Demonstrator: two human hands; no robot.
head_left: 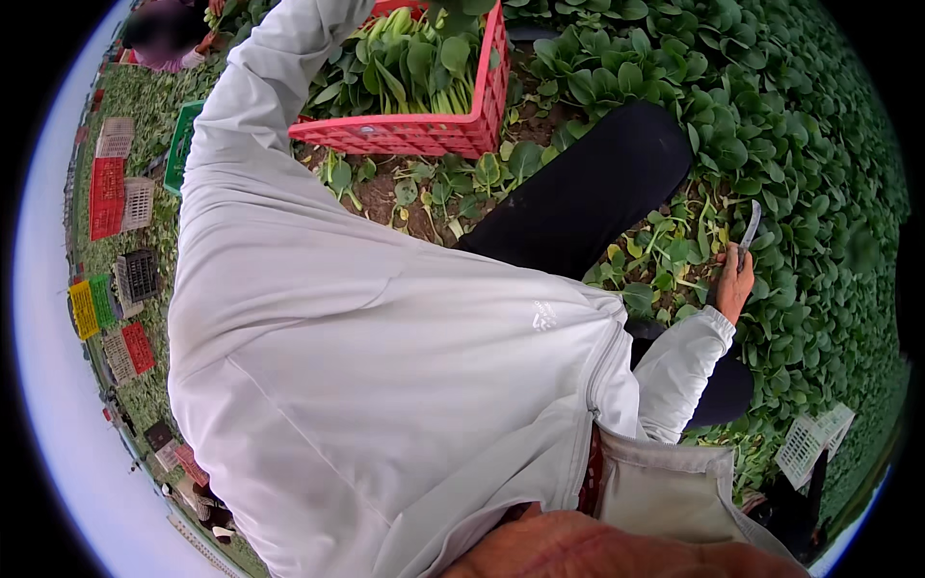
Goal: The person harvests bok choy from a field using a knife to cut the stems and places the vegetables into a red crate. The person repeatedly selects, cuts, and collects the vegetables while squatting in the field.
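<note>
My right hand grips a short knife with a slightly curved blade, held beside the growing leafy greens. Its blade points away from me and touches no stem that I can make out. Beyond the frame's top edge, my left hand is out of view; the left sleeve reaches past a red plastic crate. Cut greens with pale green stalks, resembling bok choy, fill much of that crate. Loose and yellowing leaves litter the soil between my bent knees.
A green crate stands behind my left arm. Red crates and others dot the field at left. A co-worker is at upper left. A white crate rests at lower right, next to another person.
</note>
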